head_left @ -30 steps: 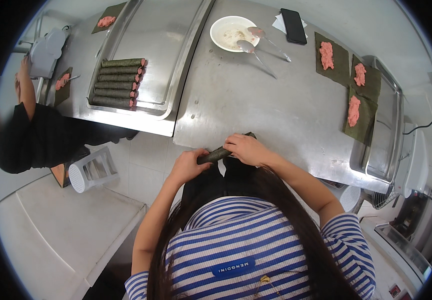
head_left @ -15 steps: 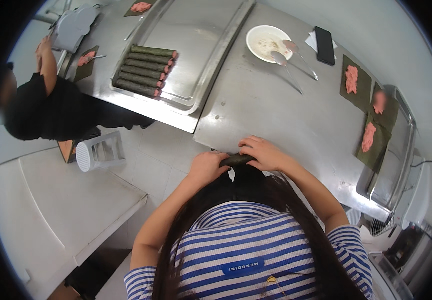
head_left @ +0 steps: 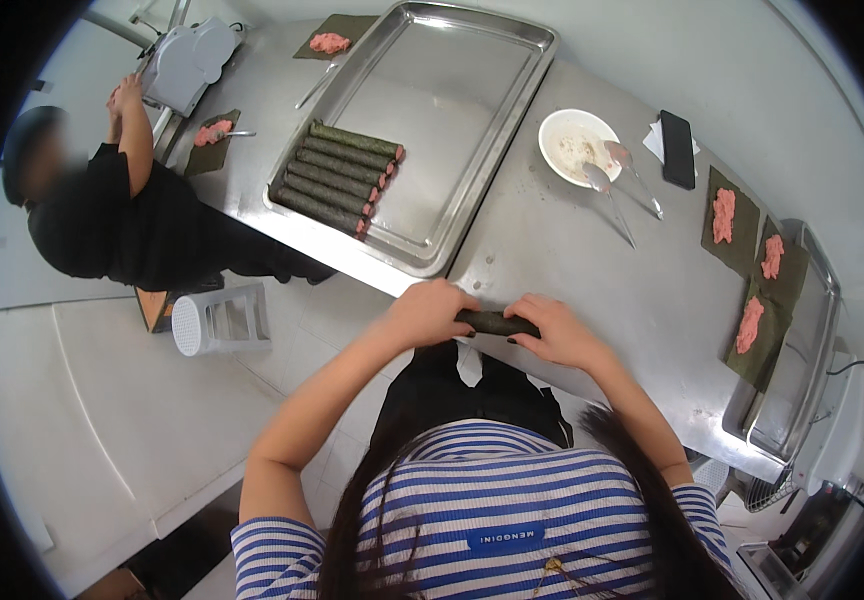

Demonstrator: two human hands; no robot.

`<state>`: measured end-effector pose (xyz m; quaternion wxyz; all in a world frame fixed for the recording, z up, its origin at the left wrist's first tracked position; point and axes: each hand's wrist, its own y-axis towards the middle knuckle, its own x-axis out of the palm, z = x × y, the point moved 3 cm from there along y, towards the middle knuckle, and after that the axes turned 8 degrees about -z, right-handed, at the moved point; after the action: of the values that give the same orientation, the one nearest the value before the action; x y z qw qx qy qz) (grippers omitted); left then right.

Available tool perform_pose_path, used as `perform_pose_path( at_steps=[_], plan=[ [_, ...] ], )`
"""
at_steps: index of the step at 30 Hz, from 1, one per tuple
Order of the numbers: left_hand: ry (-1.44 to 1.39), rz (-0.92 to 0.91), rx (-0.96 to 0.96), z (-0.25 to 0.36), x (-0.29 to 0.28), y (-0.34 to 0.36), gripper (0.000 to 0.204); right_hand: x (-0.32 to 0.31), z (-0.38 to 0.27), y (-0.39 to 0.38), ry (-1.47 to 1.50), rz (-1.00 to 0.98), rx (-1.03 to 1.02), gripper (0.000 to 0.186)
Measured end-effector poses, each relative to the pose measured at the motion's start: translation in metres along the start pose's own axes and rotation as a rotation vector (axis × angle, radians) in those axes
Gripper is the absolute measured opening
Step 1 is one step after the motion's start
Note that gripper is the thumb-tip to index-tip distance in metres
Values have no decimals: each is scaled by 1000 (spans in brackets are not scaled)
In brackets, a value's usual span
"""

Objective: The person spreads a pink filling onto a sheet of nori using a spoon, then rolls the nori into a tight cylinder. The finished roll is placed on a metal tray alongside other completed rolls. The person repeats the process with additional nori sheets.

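Note:
A dark green seaweed roll (head_left: 497, 323) lies crosswise at the near edge of the steel table (head_left: 592, 290). My left hand (head_left: 429, 314) grips its left end, and my right hand (head_left: 556, 331) grips its right end. Ahead and to the left, several finished seaweed rolls (head_left: 337, 180) with pink filling at their ends lie side by side in a metal tray (head_left: 442, 100). To the right, flat seaweed sheets (head_left: 737, 245) bear lumps of pink paste (head_left: 723, 215). The underside of the roll in my hands is hidden.
A white bowl (head_left: 577, 135) with two spoons (head_left: 597, 180) stands beyond my hands, near a black phone (head_left: 677, 150). Another metal tray (head_left: 817, 310) sits at the right edge. A co-worker in black (head_left: 142, 220) stands at the left, near a white stool (head_left: 217, 320).
Both hands have moved forward with the seaweed roll, from in front of the table to its near edge. The view has shifted, so the tray shows more fully.

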<state>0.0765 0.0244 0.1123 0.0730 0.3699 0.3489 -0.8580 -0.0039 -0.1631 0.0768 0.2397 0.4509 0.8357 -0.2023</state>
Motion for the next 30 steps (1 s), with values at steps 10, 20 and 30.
perform_pose_path(
  at_steps=[10, 20, 30],
  plan=[
    [106, -105, 112, -154, -206, 49, 31, -89, -21, 214, 24, 202, 167, 23],
    [150, -247, 35, -319, -254, 132, 38, -70, 53, 383, 35, 233, 323, 30],
    [162, -270, 61, -360, -250, 136, 40, -48, 55, 417, -94, 234, 320, 30]
  ],
)
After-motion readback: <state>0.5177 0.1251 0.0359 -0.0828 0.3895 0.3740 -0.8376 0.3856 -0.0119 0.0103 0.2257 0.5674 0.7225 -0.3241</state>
